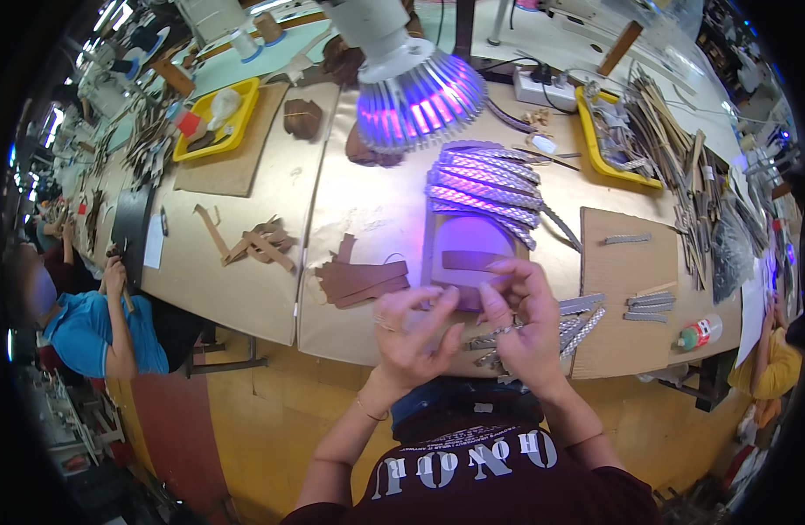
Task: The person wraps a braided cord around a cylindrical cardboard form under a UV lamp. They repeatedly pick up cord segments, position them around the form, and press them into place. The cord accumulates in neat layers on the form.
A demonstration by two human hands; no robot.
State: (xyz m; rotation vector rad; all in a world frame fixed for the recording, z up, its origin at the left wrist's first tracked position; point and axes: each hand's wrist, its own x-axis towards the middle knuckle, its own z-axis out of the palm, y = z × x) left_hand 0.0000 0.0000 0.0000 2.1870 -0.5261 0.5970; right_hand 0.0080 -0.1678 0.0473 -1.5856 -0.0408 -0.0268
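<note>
Both hands meet over the front edge of the worktable, under the lamp. My left hand (411, 337) is curled, its fingertips at one end of a short brown strip (467, 300) that looks like leather. My right hand (526, 324) has its thumb and fingers closed at the strip's other end. Fingers partly hide the strip. Just beyond, a second brown strip (470, 261) lies flat on a board (472, 234) lit violet. A bundle of braided straps (485, 185) rests across the board's far end. More braided straps (580, 332) lie beside and under my right hand.
A ribbed lamp (420, 101) hangs low over the board. Brown strips (363, 282) are piled to the left. On the right, a cardboard sheet (625, 280) carries short grey straps (651, 306). Yellow trays (219, 122) stand farther back. A co-worker in blue (114, 328) sits at left.
</note>
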